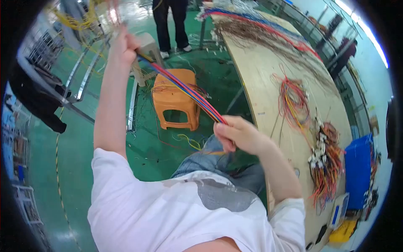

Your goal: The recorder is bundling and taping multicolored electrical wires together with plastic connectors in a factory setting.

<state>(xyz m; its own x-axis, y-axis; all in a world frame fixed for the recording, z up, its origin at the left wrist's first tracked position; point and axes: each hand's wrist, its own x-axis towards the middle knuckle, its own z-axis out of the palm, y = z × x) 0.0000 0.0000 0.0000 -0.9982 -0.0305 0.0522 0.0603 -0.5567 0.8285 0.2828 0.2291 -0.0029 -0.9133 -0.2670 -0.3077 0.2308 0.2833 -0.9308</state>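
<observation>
Head view: the left hand [124, 47] reaches far forward, the right hand [240, 133] sits nearer, elbow bent; both are closed around wires [189, 90] running diagonally, upper left to lower right.

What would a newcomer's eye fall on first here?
A bundle of colored wires stretched between the left hand and the right hand would likely catch the eye first, mid-picture. An orange stool stands beyond it on the green floor. Wire tangles lie on the table at right.

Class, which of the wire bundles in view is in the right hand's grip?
The red, blue and yellow bundle, slanting up toward the left hand's grip; the bundles on the table lie unheld.
</observation>
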